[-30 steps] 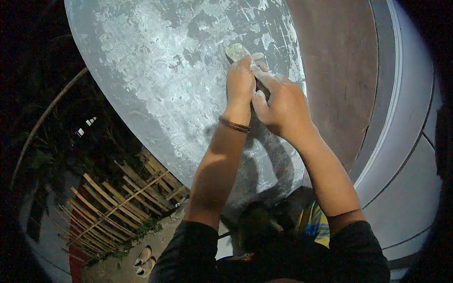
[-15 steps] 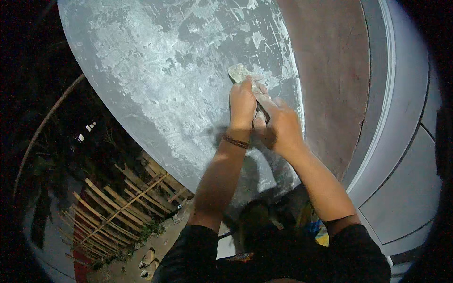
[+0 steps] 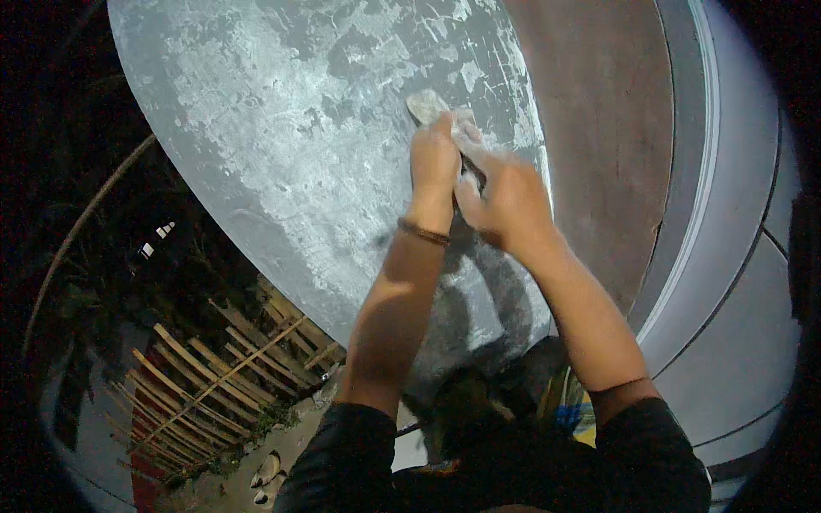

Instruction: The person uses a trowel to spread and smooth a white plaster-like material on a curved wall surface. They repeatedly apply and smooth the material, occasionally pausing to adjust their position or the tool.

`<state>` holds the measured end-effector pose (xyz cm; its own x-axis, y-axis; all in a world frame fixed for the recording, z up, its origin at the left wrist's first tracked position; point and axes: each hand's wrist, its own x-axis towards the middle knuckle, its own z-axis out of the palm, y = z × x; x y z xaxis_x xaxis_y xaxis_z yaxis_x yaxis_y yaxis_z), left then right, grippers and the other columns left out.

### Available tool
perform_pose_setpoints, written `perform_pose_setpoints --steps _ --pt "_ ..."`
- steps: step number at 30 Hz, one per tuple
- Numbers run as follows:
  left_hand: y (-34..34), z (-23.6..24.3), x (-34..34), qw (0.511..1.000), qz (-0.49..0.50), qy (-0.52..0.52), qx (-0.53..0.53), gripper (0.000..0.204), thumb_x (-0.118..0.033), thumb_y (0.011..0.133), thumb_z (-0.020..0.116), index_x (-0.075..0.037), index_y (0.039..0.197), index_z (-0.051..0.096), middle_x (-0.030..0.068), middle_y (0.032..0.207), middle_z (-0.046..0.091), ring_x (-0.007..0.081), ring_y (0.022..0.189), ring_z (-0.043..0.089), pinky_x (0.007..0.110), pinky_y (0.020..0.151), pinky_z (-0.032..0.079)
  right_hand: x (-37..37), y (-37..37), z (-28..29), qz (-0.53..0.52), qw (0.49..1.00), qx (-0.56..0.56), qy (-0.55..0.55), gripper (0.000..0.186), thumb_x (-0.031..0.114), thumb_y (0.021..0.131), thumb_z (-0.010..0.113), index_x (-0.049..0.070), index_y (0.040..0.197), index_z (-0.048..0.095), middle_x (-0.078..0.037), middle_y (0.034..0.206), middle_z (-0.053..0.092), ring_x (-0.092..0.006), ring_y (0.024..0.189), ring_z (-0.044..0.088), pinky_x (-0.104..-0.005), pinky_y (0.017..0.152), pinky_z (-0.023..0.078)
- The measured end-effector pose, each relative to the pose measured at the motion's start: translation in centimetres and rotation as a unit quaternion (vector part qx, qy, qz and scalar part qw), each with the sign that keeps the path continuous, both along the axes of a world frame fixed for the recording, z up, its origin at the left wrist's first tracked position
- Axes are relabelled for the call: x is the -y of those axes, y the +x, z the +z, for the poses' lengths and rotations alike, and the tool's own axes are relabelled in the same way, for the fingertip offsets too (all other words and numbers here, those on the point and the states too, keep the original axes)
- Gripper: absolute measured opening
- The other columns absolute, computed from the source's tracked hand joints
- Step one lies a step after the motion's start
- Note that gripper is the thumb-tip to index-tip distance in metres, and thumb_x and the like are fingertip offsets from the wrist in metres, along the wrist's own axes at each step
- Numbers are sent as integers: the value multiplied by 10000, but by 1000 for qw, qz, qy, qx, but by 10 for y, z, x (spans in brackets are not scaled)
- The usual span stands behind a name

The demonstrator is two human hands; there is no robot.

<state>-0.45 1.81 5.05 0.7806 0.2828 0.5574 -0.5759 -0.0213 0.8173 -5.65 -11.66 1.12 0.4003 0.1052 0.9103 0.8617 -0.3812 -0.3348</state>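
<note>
A pale, dust-coated scraper (image 3: 424, 106) lies with its broad end against a large grey surface (image 3: 282, 137) covered in whitish, flaking patches. My right hand (image 3: 511, 203) is wrapped round its dark handle, which shows in part between the fingers. Closed beside it, my left hand (image 3: 434, 167) grips the scraper nearer the blade, thumb pointing forward. A dark braided band (image 3: 423, 232) circles my left wrist. Whitish dust coats the fingers of my right hand. The blade's working edge is hard to make out.
Along the right runs a brown band (image 3: 599, 128), then pale moulding (image 3: 703, 188) and grey panels. A bamboo fence (image 3: 222, 385) stands at the lower left, with a pair of sandals (image 3: 267, 472) on the ground nearby. Dark plants fill the far left.
Both hands and the scraper have slid a little away from me and slightly left along the grey surface. My grip looks the same.
</note>
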Motion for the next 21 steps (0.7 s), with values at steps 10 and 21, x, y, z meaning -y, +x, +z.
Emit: perform_pose_setpoints --steps 10,21 --pt "-4 -6 1 999 13 51 -6 368 -228 1034 470 20 875 692 117 763 691 214 673 644 362 650 501 -5 -3 -12 -17 997 -72 -2 508 197 857 639 76 1351 637 -267 968 659 -454 871 636 -514 817 515" --pt "-17 -67 25 989 40 94 -104 429 -266 1059 449 36 890 703 125 724 686 238 684 683 387 617 505 9 -5 -77 9 988 -152 -6 503 125 843 665 57 1340 640 -258 1086 671 -456 941 645 -504 858 518"
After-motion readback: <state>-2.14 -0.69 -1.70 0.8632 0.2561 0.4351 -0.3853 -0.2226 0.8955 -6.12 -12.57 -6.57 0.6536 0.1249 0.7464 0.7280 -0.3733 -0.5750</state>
